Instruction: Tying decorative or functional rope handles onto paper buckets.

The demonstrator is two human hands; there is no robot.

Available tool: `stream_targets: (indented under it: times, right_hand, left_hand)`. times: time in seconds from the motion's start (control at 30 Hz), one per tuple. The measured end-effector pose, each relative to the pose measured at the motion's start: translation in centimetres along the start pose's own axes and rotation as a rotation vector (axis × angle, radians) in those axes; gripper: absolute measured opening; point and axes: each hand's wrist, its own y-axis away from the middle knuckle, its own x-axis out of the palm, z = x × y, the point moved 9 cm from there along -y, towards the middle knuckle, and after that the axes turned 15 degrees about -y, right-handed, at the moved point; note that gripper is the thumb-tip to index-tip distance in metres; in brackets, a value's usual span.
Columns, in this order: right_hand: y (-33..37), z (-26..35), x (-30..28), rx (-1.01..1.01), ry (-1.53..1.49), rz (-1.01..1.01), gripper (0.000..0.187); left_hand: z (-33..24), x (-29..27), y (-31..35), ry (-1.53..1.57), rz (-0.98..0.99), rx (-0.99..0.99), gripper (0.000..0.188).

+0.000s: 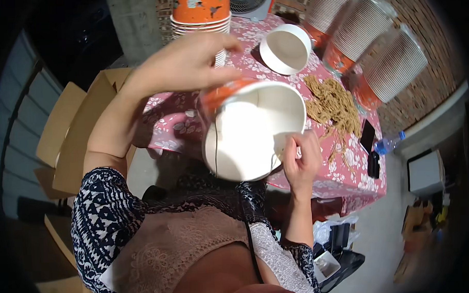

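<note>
A large paper bucket (234,141), white inside and orange outside, is tilted with its mouth toward me at the table's near edge. My right hand (303,157) is closed at the right side of its rim, thumb and fingers pinched together. A thin cord seems to run across the mouth toward those fingers; its end is hard to make out. Above the bucket's orange side, my left hand (195,60) is raised, slightly blurred, with thumb and fingers apart and nothing visible in it. A heap of tan twisted cords (334,104) lies to the bucket's right.
Stacked orange buckets (202,23) stand at the far left of the pink flowered tablecloth (343,166). Another white paper tub (286,49) sits behind. Tall wrapped bucket stacks (362,31) line the right. A phone (367,135), water bottle (389,142) and cardboard boxes (84,133) flank me.
</note>
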Motion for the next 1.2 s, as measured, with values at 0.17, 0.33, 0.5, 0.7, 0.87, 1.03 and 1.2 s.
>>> stream_targets:
  times: [0.17,0.33,0.5,0.7,0.87,1.03,1.2]
  right_hand:
    - [0.5,1.3,1.4,-0.189,0.067,0.01,0.021]
    - [0.0,1.2,4.7,-0.264,0.051,0.004,0.02]
    - [-0.4,0.8,8.0,-0.294,0.048,-0.001,0.017]
    - [-0.6,0.5,10.2,-0.261,-0.019,-0.038,0.016]
    - [-0.8,0.5,11.8,-0.146,-0.203,0.069,0.022]
    - [0.7,-4.4,6.4,0.116,-0.247,-0.123,0.026]
    - [2.0,-6.2,0.5,0.17,-0.164,-0.316,0.018]
  left_hand:
    - [0.6,2.0,3.8,0.302,0.293,-0.112,0.017]
    - [-0.6,-0.7,6.1,0.218,0.213,0.005,0.027]
    - [-0.3,-2.2,8.1,0.13,0.147,-0.076,0.035]
    - [1.4,-1.3,11.0,0.164,-0.042,-0.159,0.039]
    - [6.0,-2.0,13.5,0.525,-0.291,-0.448,0.019]
    - [13.1,-9.0,13.5,-0.321,-0.463,-0.777,0.011]
    - [18.0,-12.5,7.3,-1.163,-0.587,-0.41,0.011]
